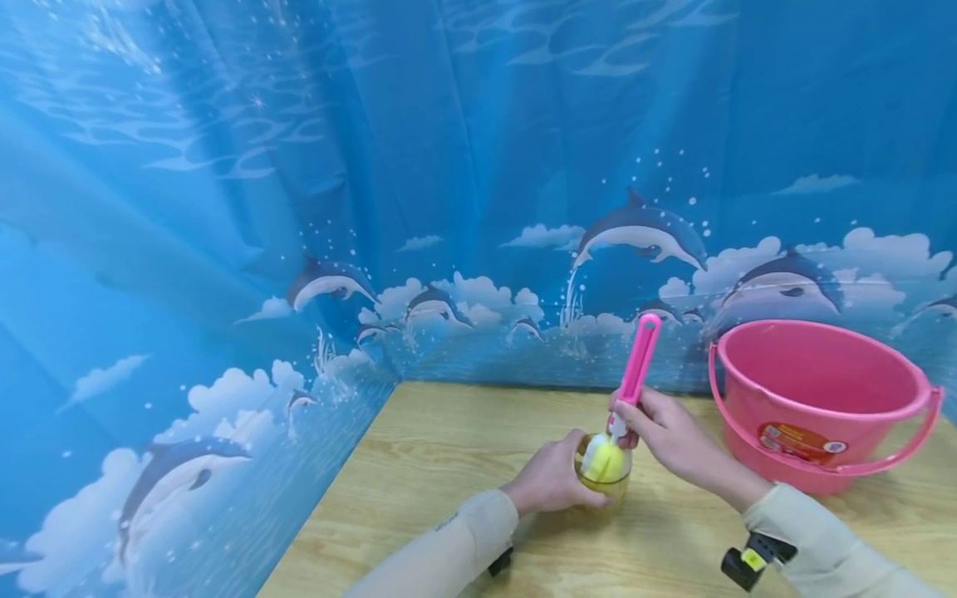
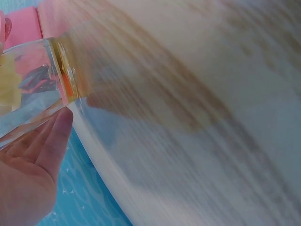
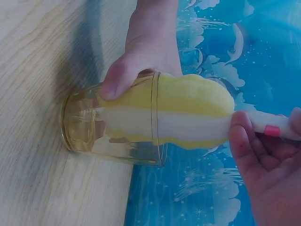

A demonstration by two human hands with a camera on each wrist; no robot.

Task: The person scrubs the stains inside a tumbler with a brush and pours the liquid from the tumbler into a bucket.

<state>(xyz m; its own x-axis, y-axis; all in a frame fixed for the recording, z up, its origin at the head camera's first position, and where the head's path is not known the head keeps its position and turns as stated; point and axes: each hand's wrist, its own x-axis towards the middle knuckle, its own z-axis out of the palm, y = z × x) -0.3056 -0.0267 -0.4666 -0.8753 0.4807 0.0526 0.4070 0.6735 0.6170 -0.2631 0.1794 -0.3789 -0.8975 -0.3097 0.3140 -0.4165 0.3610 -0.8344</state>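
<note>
A clear amber-tinted glass [image 3: 80,117] is gripped by my left hand [image 1: 557,475], with the thumb on one side of its wall. My right hand [image 1: 661,432] pinches the white neck of a sponge cup brush [image 1: 641,357], whose long pink handle points up in the head view. The yellow and white sponge head [image 3: 193,110] sits partly inside the glass, its upper part standing out past the rim. In the left wrist view the glass base [image 2: 68,70] shows close over the table, fingers along its side.
A pink bucket [image 1: 815,349] with a handle and an orange label stands to the right on the wood-grain table [image 1: 426,448]. Blue curtains [image 1: 478,166] printed with dolphins rise behind the table and along its left side.
</note>
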